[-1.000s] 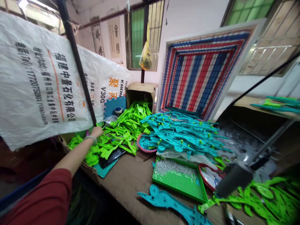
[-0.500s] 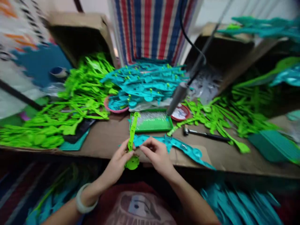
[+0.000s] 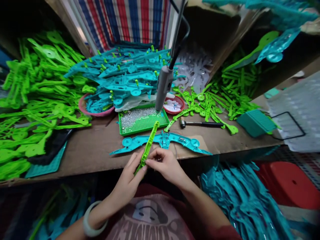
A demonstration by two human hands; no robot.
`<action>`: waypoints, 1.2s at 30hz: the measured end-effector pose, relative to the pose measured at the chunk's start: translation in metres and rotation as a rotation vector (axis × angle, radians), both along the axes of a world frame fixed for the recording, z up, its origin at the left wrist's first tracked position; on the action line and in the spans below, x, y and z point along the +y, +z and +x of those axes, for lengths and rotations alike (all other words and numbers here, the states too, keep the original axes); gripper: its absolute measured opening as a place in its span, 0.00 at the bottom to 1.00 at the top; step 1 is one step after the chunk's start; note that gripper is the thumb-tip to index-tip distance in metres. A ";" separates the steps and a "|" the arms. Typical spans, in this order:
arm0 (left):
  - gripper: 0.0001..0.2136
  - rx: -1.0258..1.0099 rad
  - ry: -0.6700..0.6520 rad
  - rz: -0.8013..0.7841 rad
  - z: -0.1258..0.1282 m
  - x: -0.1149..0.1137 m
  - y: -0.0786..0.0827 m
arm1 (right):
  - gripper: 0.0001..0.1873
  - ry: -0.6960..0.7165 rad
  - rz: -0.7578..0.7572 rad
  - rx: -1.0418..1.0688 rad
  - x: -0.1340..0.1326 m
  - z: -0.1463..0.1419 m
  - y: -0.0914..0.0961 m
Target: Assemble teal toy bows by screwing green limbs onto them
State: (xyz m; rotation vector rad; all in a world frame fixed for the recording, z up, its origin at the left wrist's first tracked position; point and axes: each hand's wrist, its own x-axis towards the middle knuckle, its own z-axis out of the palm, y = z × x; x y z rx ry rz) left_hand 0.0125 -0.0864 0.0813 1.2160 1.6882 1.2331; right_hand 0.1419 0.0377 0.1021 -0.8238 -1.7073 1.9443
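Observation:
My left hand (image 3: 130,178) grips the lower end of a long lime-green plastic strip (image 3: 149,145), which slants up and to the right. My right hand (image 3: 166,164) pinches the same strip from the right, fingertips meeting the left hand's. Just behind both hands a wide teal wing-shaped plastic part (image 3: 162,141) lies flat on the wooden bench (image 3: 92,150). A green tray (image 3: 142,120) holding many small silver screws sits behind that part. A grey hanging screwdriver (image 3: 163,87) dangles with its tip over the tray's right edge.
A heap of lime-green parts (image 3: 37,100) fills the left of the bench, teal parts (image 3: 120,76) pile at the back centre, more green ones (image 3: 220,96) right. A hammer (image 3: 200,124), a red dish (image 3: 173,105) and a pink bowl (image 3: 85,110) lie near the tray. Teal parts (image 3: 240,200) and a red stool (image 3: 287,183) sit below.
A second ago my left hand reached into the green heap at far left. It now holds a green strip in front of me, both hands on it, and the view has tilted down.

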 end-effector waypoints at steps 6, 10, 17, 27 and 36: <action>0.21 0.063 0.017 0.059 0.000 -0.004 0.001 | 0.08 0.049 -0.084 -0.023 0.003 -0.001 0.002; 0.21 0.086 0.061 0.108 0.003 -0.002 -0.001 | 0.09 0.053 -0.084 -0.053 0.003 -0.005 0.000; 0.21 0.100 0.041 0.111 0.001 -0.001 -0.003 | 0.09 0.108 -0.123 -0.061 0.005 -0.004 -0.002; 0.17 0.006 0.063 0.038 0.004 -0.002 -0.002 | 0.17 0.133 -0.155 -0.071 0.005 0.000 -0.004; 0.16 -0.624 0.387 -0.025 -0.001 0.006 -0.004 | 0.09 0.070 0.534 -0.111 0.051 -0.010 -0.015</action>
